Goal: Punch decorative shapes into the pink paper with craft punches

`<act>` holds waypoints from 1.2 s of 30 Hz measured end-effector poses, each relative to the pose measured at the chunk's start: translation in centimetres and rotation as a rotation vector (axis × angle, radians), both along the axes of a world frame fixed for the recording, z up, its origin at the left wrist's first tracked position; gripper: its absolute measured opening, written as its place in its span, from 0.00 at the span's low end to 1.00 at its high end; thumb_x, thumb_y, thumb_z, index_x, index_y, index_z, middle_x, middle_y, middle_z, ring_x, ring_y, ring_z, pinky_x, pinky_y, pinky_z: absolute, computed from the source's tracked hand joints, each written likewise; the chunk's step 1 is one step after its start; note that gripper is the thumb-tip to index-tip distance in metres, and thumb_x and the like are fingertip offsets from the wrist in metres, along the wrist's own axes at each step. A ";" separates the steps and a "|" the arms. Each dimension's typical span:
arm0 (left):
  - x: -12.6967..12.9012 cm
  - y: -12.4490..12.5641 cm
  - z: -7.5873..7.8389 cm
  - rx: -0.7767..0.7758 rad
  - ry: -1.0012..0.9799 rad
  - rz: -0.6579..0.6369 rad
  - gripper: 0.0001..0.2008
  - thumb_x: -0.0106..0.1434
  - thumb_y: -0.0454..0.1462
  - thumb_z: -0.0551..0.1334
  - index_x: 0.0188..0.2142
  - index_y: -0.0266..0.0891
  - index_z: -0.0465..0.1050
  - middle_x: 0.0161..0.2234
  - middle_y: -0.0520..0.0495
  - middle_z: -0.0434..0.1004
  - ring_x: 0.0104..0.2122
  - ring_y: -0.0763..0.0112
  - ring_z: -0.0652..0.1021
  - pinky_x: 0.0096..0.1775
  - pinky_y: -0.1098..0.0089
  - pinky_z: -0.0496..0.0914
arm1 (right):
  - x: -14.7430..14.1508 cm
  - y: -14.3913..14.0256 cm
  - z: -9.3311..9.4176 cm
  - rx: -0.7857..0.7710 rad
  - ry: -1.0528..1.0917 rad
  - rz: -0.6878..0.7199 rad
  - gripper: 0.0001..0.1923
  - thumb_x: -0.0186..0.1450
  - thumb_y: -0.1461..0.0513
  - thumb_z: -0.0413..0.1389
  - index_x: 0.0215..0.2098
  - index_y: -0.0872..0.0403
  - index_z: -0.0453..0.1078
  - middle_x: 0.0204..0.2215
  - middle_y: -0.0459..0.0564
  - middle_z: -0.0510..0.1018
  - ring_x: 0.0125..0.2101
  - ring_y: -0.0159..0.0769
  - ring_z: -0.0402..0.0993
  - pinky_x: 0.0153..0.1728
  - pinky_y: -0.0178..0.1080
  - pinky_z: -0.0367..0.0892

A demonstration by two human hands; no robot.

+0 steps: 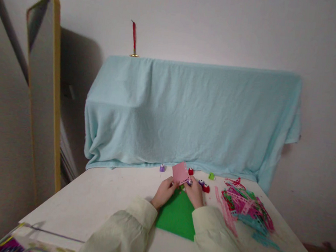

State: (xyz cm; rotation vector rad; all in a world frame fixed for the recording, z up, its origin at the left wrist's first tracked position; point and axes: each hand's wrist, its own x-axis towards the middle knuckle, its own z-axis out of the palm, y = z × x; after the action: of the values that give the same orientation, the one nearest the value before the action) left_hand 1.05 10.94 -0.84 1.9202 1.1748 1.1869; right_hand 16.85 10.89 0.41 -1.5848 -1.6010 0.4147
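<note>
Pinching a pink paper piece (180, 172) between left hand (164, 192) and right hand (195, 192) — raised above the green sheet (177, 218), likely to feed a small purple punch (190, 182) under the right fingers — table (99, 199) beneath

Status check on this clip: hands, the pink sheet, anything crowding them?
Left hand and right hand both pinch the pink sheet. Green sheet lies under them. Small punches close by, scrap pile to the right.

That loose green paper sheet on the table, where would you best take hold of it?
Probably by the near edge of the green sheet, coming from the person's side: it lies flat on the table, and both hands, left hand and right hand, cover its far end.
</note>
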 end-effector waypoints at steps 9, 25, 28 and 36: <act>0.2 -0.3 0.6 -0.024 -0.029 0.002 0.21 0.63 0.50 0.51 0.32 0.36 0.71 0.29 0.46 0.74 0.27 0.68 0.70 0.30 0.71 0.62 | 0.0 0.0 0.0 0.012 0.001 0.007 0.10 0.59 0.61 0.52 0.38 0.53 0.71 0.29 0.49 0.77 0.28 0.37 0.73 0.28 0.32 0.63; 0.2 -0.4 0.6 -0.011 -0.081 -0.002 0.21 0.63 0.50 0.51 0.33 0.35 0.70 0.27 0.48 0.72 0.25 0.71 0.70 0.29 0.72 0.62 | 0.3 0.7 -1.2 0.021 0.014 0.015 0.13 0.59 0.60 0.52 0.41 0.54 0.69 0.34 0.50 0.78 0.31 0.38 0.75 0.30 0.33 0.65; 0.1 -0.5 0.8 -0.029 -0.129 -0.012 0.21 0.63 0.50 0.51 0.34 0.35 0.70 0.24 0.50 0.71 0.22 0.73 0.69 0.27 0.74 0.61 | 0.4 1.0 -1.6 0.048 0.034 0.034 0.12 0.59 0.59 0.52 0.39 0.54 0.70 0.33 0.50 0.78 0.31 0.38 0.75 0.31 0.34 0.66; -0.1 0.7 0.0 -0.176 -0.383 0.027 0.21 0.60 0.51 0.56 0.30 0.33 0.72 0.15 0.53 0.66 0.18 0.74 0.68 0.24 0.75 0.60 | 0.7 1.6 -2.5 0.096 0.067 0.033 0.12 0.57 0.60 0.53 0.41 0.52 0.68 0.35 0.50 0.77 0.32 0.40 0.75 0.34 0.38 0.67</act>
State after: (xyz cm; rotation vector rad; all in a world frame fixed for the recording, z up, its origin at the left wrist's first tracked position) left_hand 0.91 11.63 -0.84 1.4703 1.0590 1.3444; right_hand 17.53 12.47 -2.04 -1.4592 -1.5745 0.3990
